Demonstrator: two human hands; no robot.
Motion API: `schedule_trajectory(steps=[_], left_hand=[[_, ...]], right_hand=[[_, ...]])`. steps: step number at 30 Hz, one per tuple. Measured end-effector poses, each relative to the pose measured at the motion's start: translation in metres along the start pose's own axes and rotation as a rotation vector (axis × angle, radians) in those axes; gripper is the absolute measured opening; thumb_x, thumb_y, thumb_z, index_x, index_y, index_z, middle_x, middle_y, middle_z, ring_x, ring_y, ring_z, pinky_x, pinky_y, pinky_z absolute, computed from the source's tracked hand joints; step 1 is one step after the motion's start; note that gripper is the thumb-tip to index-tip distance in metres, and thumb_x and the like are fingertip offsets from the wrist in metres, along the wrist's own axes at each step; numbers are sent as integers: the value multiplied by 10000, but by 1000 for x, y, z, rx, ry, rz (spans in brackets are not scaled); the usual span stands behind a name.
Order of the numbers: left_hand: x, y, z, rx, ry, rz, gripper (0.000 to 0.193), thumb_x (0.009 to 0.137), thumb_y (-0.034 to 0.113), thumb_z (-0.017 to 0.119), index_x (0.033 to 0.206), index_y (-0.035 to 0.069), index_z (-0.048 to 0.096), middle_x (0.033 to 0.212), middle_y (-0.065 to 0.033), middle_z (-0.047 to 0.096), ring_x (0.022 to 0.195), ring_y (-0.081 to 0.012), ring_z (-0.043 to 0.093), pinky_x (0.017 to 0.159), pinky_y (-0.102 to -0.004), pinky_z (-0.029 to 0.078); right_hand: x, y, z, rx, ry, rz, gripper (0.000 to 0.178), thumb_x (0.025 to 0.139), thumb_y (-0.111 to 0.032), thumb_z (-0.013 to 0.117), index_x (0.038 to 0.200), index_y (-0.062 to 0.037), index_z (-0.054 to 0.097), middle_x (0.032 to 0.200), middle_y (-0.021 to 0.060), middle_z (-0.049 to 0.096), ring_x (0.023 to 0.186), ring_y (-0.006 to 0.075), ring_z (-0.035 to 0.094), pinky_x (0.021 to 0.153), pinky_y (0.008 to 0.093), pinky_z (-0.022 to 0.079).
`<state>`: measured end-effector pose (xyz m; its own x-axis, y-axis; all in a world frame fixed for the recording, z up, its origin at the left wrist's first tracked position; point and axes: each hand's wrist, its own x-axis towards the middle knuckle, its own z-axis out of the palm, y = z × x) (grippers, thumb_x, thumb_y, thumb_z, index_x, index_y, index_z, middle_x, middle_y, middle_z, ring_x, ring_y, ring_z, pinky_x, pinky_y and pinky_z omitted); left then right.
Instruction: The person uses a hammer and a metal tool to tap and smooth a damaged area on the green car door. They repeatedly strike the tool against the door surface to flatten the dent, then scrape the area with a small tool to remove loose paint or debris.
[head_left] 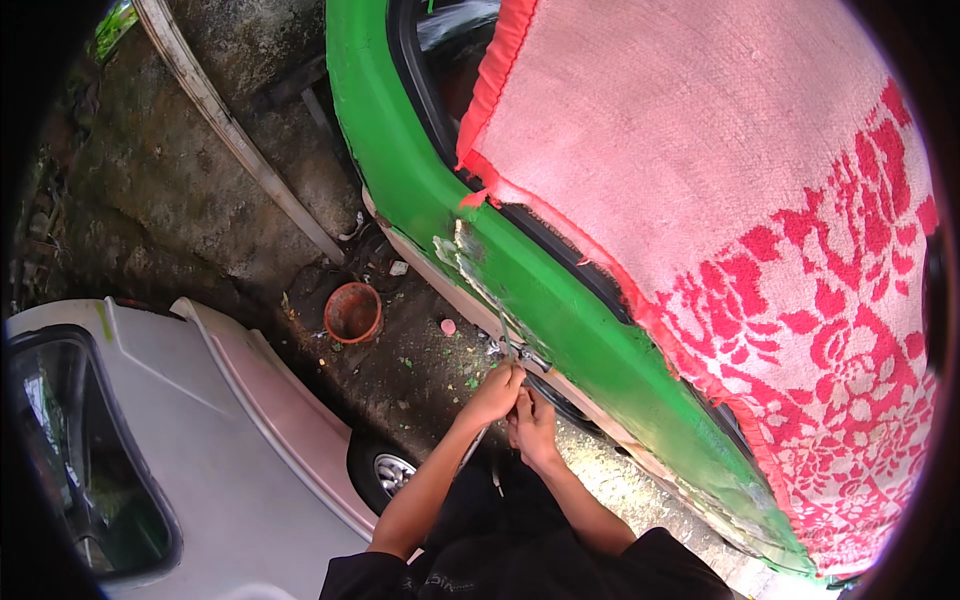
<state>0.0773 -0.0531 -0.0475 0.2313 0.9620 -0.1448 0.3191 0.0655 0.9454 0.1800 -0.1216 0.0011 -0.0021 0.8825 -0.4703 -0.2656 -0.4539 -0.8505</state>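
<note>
Everything is placed here relative to the green car, whose side panel runs diagonally from the top centre to the lower right. Far to the left of the green car, a silver car is seen, its wheel showing at the lower edge. Between the two vehicles, on the dirty ground left of the green car, a round orange pot is set, and a pale strip is laid across the ground above it.

The left hand is raised to the lower edge of the green car, at the scraped patch end of the sill; its fingers are curled in a pinch on a small metal part fixed to that edge. The right hand is held just below and right of the left one, touching it, fingers bent; whether anything is gripped in it cannot be told.

Over the green car's upper part, to the right, a pink cloth with red flower patterns is draped.
</note>
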Motion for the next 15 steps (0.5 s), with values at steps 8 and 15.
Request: schedule_trajectory(steps=[8,15], left_hand=[[-2,-11,-4,4,-29,-27,325,1017,260,385,935,-21,525,792,-157,572,737,-262,570,704,-382,458],[13,-11,-11,-172,-48,-150,293,1018,250,391,977,-5,530,809,-114,570,749,-215,574,703,-370,473]], right_hand=[[1,10,12,-36,43,-48,265,1062,-220,405,992,1,533,593,-6,442,371,62,339,331,249,272],[22,0,14,-45,39,-72,275,1042,-216,460,1005,25,587,595,11,492,377,74,377,340,262,293]])
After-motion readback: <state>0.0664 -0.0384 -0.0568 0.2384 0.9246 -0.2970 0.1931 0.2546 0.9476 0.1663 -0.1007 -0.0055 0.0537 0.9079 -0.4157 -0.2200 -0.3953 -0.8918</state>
